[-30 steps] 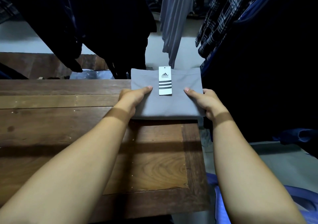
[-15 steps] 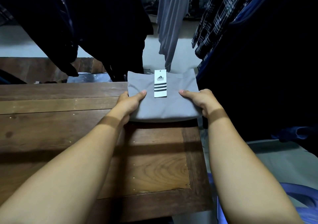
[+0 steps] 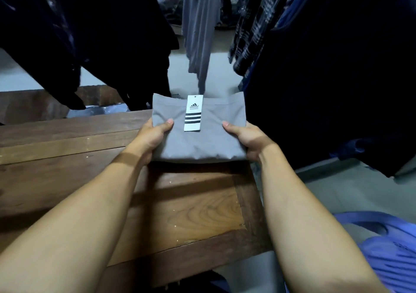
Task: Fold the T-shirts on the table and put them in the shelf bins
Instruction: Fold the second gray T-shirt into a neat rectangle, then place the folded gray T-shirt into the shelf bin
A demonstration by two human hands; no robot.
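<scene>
Forearm on the left reaches forward over the wooden desk (image 3: pixel 67 148), and the left hand (image 3: pixel 153 137) grips the left edge of a folded grey T-shirt (image 3: pixel 202 145): thumb on top pointing inward, fingers curled beneath the cloth and hidden. Between the two thumbs lies a white Adidas hang tag (image 3: pixel 193 113) with three black stripes. The right hand (image 3: pixel 246 139) mirrors the left, thumb on top, fingers tucked out of sight under the right edge. The shirt is over the desk's far right corner; whether it touches the wood I cannot tell. Beyond the fingers hang dark garments (image 3: pixel 90 33), a grey garment (image 3: pixel 198 33) and a plaid shirt (image 3: pixel 252 22), all cut off above. A blue plastic object (image 3: pixel 387 259), lower right, is cropped and unclear.
</scene>
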